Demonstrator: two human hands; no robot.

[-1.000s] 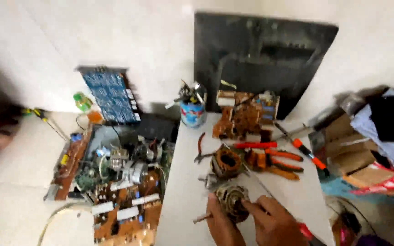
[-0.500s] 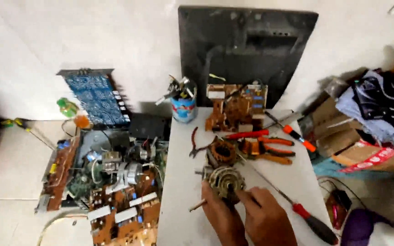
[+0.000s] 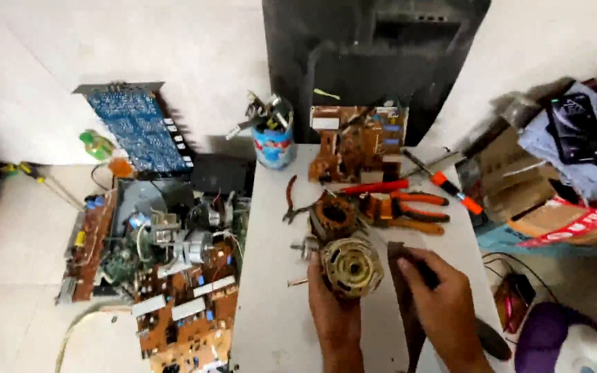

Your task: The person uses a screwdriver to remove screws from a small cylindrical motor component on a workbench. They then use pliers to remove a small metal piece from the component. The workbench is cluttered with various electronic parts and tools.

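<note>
A: What do the hands grip?

B: The left hand (image 3: 334, 314) wraps around the motor (image 3: 349, 266) from six o'clock, on the white table (image 3: 271, 276). The right hand (image 3: 443, 304) closes on a dark tool (image 3: 401, 257).

A: Motor's direction?

B: Its round end faces up; the tool's long axis runs twelve to six.

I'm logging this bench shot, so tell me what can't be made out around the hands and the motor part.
All in the head view:
- Left hand: its grip under the round motor part is hidden by the part itself.
- Right hand: the dark tool it holds is mostly covered by the fingers, so its kind is unclear.
- Tin of tools: contents too small to identify.
- Far left edge: blurred shape, unreadable.
</note>
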